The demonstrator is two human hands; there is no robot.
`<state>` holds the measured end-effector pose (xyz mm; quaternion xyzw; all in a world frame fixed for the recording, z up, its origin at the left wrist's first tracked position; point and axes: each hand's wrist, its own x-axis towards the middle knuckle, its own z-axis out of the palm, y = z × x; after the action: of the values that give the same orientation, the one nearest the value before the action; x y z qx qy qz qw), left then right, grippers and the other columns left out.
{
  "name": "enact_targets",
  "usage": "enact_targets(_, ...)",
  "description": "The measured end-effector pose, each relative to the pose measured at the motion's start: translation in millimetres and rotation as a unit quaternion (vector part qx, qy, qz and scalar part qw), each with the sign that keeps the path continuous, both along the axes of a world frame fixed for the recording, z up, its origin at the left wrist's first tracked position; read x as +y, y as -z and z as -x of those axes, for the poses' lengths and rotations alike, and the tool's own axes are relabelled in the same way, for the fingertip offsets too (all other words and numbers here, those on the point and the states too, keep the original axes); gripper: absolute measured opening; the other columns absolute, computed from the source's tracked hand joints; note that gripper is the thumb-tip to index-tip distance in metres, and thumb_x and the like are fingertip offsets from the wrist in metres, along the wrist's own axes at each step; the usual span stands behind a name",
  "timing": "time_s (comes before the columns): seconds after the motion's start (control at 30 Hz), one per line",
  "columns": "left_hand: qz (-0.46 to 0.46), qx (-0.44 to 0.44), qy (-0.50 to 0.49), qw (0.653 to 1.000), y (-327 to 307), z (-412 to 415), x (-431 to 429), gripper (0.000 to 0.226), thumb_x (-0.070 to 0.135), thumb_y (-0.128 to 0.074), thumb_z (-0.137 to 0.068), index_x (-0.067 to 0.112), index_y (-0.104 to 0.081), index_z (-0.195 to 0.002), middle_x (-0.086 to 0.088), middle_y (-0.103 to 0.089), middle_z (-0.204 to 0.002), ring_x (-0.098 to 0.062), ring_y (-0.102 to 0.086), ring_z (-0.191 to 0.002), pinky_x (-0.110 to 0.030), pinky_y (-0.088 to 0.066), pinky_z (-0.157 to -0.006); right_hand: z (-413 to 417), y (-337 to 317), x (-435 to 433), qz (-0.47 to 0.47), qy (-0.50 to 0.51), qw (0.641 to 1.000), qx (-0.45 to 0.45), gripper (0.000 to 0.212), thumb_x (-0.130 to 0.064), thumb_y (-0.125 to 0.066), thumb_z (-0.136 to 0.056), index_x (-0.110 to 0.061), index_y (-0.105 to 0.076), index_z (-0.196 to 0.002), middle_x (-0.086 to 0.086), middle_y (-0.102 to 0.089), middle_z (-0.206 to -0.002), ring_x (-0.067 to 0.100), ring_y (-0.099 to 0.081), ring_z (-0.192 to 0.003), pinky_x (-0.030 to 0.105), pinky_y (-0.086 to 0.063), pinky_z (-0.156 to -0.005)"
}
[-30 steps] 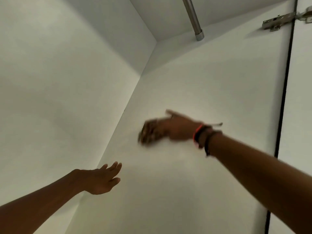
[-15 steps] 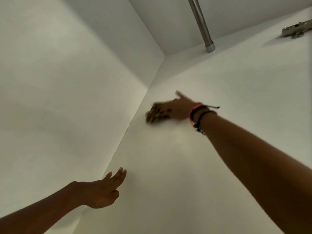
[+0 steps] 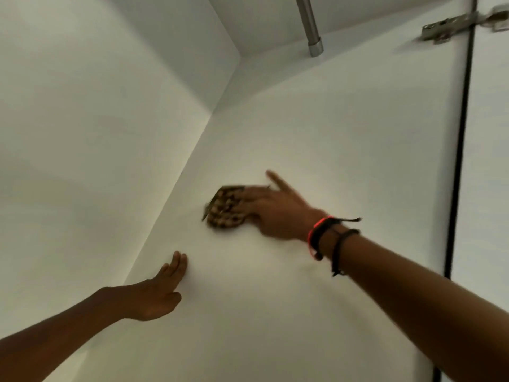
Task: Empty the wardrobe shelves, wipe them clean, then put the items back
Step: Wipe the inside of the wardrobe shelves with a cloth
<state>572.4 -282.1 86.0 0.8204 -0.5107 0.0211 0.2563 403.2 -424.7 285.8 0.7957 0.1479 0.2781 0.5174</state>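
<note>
**Wiping under way, nothing put back yet**

The right hand (image 3: 272, 213) presses a patterned cloth (image 3: 224, 208) flat against the white wardrobe panel (image 3: 330, 133), near the inner corner. Its grip looks released, fingers spread over the fabric, thumb out. The left hand (image 3: 157, 296), grip also released, rests straight-fingered on the same panel. No stored items show, so emptying seems done; restocking remains.
</note>
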Motion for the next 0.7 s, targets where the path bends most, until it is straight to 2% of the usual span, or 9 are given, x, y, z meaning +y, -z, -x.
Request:
enact_targets(0.07,0.020,-0.002,0.012,1.000,1.1,3.5,-2.0,0.072,0.015,-0.027,-0.104,0.015,0.034,-0.142,-0.003,0.040,-0.150,-0.018,0.024,-0.145,-0.029,0.002,-0.119,42.6,-47.1,-6.1,-0.011,-0.011,0.992,-0.121,0.039,-0.020,-0.055,-0.084,-0.029,-0.068,-0.119,-0.004,-0.059,-0.136,0.017,-0.053,-0.129,0.038,-0.007,-0.112)
enact_targets(0.13,0.045,-0.012,0.026,0.999,2.1,9.8,-4.6,0.072,0.012,-0.027,-0.103,0.015,0.034,-0.142,-0.001,0.041,-0.149,-0.015,0.025,-0.144,-0.022,0.005,-0.116,88.6,-77.1,-4.9,-0.092,0.011,0.970,-0.225,0.040,-0.023,-0.049,-0.094,-0.029,-0.058,-0.133,-0.003,-0.047,-0.148,0.017,-0.039,-0.140,0.047,-0.003,-0.117)
enact_targets(0.2,0.069,-0.023,0.041,0.997,3.6,19.6,-6.2,0.073,0.010,-0.029,-0.103,0.015,0.033,-0.142,0.002,0.042,-0.147,-0.013,0.025,-0.143,-0.018,0.006,-0.112,113.0,-66.4,-2.7,-0.091,0.037,0.959,-0.265,0.042,-0.030,-0.042,-0.097,-0.028,-0.053,-0.138,0.001,-0.042,-0.152,0.021,-0.034,-0.143,0.053,-0.010,-0.117)
enact_targets(0.3,0.111,-0.049,0.063,0.991,14.8,35.2,-11.0,0.078,0.006,-0.033,-0.100,0.019,0.033,-0.140,0.005,0.043,-0.146,-0.012,0.028,-0.142,-0.016,0.009,-0.112,131.2,13.9,-3.4,-0.044,0.026,0.983,-0.175,0.043,-0.032,-0.039,-0.094,-0.029,-0.058,-0.131,0.002,-0.044,-0.150,0.023,-0.039,-0.141,0.054,-0.026,-0.112)
enact_targets(0.4,0.129,-0.090,0.105,0.982,33.1,61.3,-14.7,0.082,0.002,-0.036,-0.097,0.024,0.034,-0.135,0.010,0.044,-0.144,-0.009,0.038,-0.136,-0.005,0.018,-0.104,160.2,128.7,-4.6,-0.016,0.057,0.998,-0.001,0.039,-0.026,-0.050,-0.091,-0.033,-0.059,-0.128,-0.006,-0.048,-0.147,0.014,-0.037,-0.142,0.049,-0.022,-0.116)
enact_targets(0.47,0.134,-0.124,0.124,0.975,45.3,75.9,-17.9,0.084,0.001,-0.037,-0.096,0.023,0.034,-0.135,0.010,0.046,-0.142,-0.001,0.046,-0.128,-0.002,0.021,-0.100,183.3,154.1,-5.4,0.019,0.100,0.994,0.038,0.044,-0.024,-0.049,-0.088,-0.033,-0.059,-0.130,-0.007,-0.049,-0.146,0.014,-0.039,-0.140,0.052,-0.020,-0.116)
enact_targets(0.53,0.120,-0.137,0.126,0.975,54.9,83.2,-17.3,0.084,0.002,-0.037,-0.095,0.022,0.034,-0.136,0.008,0.046,-0.143,0.001,0.047,-0.127,-0.007,0.019,-0.106,197.3,139.8,-7.2,0.017,0.101,0.994,-0.034,0.048,-0.019,-0.049,-0.086,-0.031,-0.059,-0.131,-0.005,-0.049,-0.147,0.016,-0.041,-0.139,0.055,-0.022,-0.114)
enact_targets(0.6,0.113,-0.124,0.107,0.980,60.8,84.6,-14.8,0.086,0.006,-0.038,-0.095,0.024,0.036,-0.136,0.011,0.047,-0.144,-0.007,0.040,-0.136,-0.024,0.007,-0.119,208.4,120.4,-0.6,-0.028,0.128,0.982,-0.138,0.046,-0.020,-0.051,-0.090,-0.028,-0.058,-0.135,-0.003,-0.045,-0.150,0.018,-0.038,-0.141,0.057,-0.021,-0.115)
enact_targets(0.7,0.096,-0.134,0.099,0.981,67.4,86.4,-11.7,0.087,0.014,-0.037,-0.093,0.025,0.039,-0.136,0.015,0.050,-0.141,-0.012,0.036,-0.140,-0.043,-0.007,-0.123,209.4,137.7,6.0,-0.063,0.132,0.967,-0.206,0.050,-0.017,-0.051,-0.090,-0.022,-0.053,-0.140,0.003,-0.039,-0.154,0.025,-0.032,-0.144,0.056,-0.021,-0.116)
